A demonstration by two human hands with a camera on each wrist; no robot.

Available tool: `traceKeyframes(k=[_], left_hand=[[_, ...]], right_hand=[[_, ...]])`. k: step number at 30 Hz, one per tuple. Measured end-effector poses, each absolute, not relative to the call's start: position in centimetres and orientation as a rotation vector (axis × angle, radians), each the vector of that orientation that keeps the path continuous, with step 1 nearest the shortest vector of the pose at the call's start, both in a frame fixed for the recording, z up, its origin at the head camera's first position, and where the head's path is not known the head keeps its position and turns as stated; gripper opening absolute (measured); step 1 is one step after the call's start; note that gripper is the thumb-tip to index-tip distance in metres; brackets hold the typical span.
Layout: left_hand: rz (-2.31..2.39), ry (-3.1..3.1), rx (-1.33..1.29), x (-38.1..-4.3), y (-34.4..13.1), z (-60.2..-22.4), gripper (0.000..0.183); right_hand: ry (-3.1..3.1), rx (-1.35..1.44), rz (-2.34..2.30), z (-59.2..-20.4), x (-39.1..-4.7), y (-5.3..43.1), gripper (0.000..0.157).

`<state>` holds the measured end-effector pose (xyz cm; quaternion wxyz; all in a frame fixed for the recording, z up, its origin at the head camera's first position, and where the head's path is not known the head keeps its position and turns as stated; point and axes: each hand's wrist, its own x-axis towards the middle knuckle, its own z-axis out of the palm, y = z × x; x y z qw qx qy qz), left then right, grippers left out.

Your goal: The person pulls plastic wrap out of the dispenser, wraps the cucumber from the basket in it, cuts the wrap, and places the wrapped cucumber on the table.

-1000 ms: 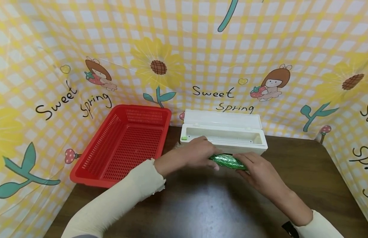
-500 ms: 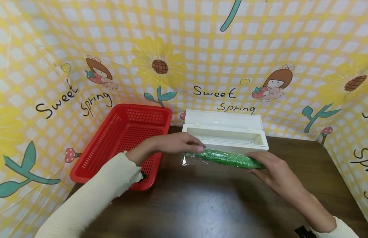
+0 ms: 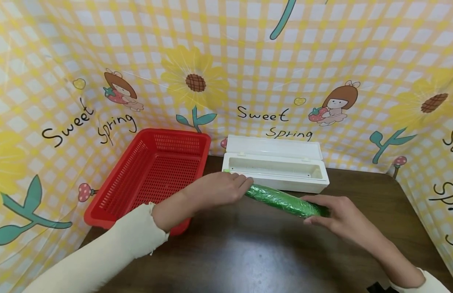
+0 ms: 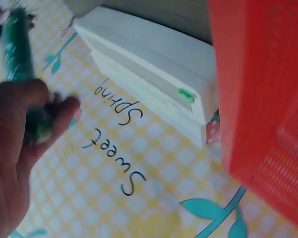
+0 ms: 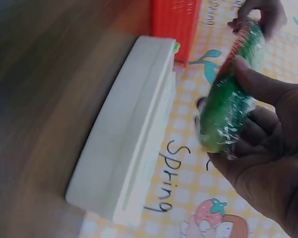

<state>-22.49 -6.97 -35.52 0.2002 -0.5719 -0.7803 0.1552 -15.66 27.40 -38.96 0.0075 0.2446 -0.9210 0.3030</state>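
A green cucumber wrapped in shiny clear film is held above the table, in front of the white box. It slants down toward the right in the head view. My left hand grips its left end, fingers curled over it and hiding the tip. At the other end, my right hand holds it between thumb and fingers. Crinkled film shows on the cucumber in the right wrist view. The left wrist view has the cucumber's end between the left thumb and fingers.
Behind the hands a long white box stands with its lid raised and its trough showing. A small green piece sits at one end. A red slotted basket is at left on the dark wooden table. Patterned cloth hangs behind.
My hands have moved apart along the cucumber, left hand leftward, right hand rightward, so more of it shows. Loose film seen near the left hand half a second ago is now hidden.
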Motion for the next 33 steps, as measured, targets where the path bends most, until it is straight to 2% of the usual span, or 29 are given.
traceKeyframes(k=[3, 8, 13, 16, 19, 22, 23, 26, 29, 30, 33], left_hand=[[0.579, -1.867, -1.451, -22.3, -6.9, -36.2, 0.029], [0.515, -1.900, -1.413, -22.5, -7.0, -36.1, 0.044], [-0.135, -2.613, -1.443, -23.2, -7.4, -35.1, 0.087], [-0.570, -2.898, -1.339, -23.8, -7.7, -34.6, 0.092], [-0.833, -3.042, -1.379, -24.5, -7.9, -34.3, 0.080], [-0.997, -3.181, -1.532, -25.0, -7.9, -34.4, 0.073], [-1.037, -3.225, -1.603, -25.1, -7.8, -34.6, 0.067], [-1.140, -3.313, -1.759, -25.1, -7.6, -35.3, 0.048], [-1.215, -3.293, -1.768, -24.7, -7.2, -35.9, 0.020], [-1.161, -3.257, -1.737, -24.5, -7.1, -36.0, 0.019], [-0.767, -3.067, -1.633, -23.8, -6.8, -36.1, 0.017]], right_hand=[[-3.014, 0.699, 1.139, -38.5, -15.8, 27.6, 0.051], [-3.043, 0.630, 1.237, -37.9, -15.7, 27.5, 0.051], [-2.785, 0.683, 0.834, -38.1, -15.5, 27.0, 0.051], [-2.610, 0.751, 0.658, -38.5, -15.5, 26.8, 0.060], [-2.526, 0.818, 0.602, -38.8, -15.3, 26.7, 0.064], [-2.467, 0.891, 0.567, -39.0, -15.0, 26.7, 0.044], [-2.450, 0.908, 0.552, -39.1, -15.0, 26.6, 0.042], [-2.405, 0.940, 0.508, -39.1, -14.8, 26.6, 0.057], [-2.391, 0.938, 0.469, -39.1, -14.7, 26.7, 0.058], [-2.382, 0.944, 0.465, -39.1, -14.7, 26.7, 0.051], [-2.409, 0.943, 0.473, -39.1, -14.7, 26.8, 0.046]])
